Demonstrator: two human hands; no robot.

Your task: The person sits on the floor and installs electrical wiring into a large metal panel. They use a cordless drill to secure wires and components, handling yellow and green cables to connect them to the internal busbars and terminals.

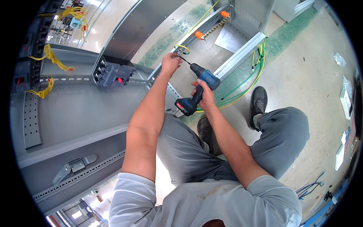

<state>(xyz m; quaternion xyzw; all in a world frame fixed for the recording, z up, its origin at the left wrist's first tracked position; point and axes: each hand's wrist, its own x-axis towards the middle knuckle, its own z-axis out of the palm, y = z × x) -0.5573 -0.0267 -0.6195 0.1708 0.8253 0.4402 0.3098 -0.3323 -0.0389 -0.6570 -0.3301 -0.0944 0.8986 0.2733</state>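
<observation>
The right hand (205, 94) is wrapping closed around the handle of a blue and black cordless drill (207, 78), its thumb lying along the back of the tool, while the trigger finger is not showing clearly enough to tell whether it is pressing. The drill is sitting between the lower legs and the open cabinet frame, its long bit (185, 60) pointing up and left toward the near end of a grey metal rail (191, 40). The left hand (171, 63) is curling nearly closed at that rail end, fingertips pinching close by the bit's tip; whether they are holding a screw, a lug or the metal itself, I cannot tell. Just beside them a yellow-green wire (182, 47) is looping at the rail. Judging by how things are lying, fastening at this spot is under way and not finished. Farther along, 2 orange insulators (199, 35) (225, 14) are already standing in place with a brass-coloured studded bar (214, 29) running between them, so that part is looking done. What seems left is wiring: green and yellow cables (247, 85) are trailing in a loose curve over the floor (302, 75), some ends showing free. To the left, a grey breaker (117, 73) is already sitting mounted, and 3 yellow wire bundles (51, 55) are hanging tied up, apparently awaiting routing.
</observation>
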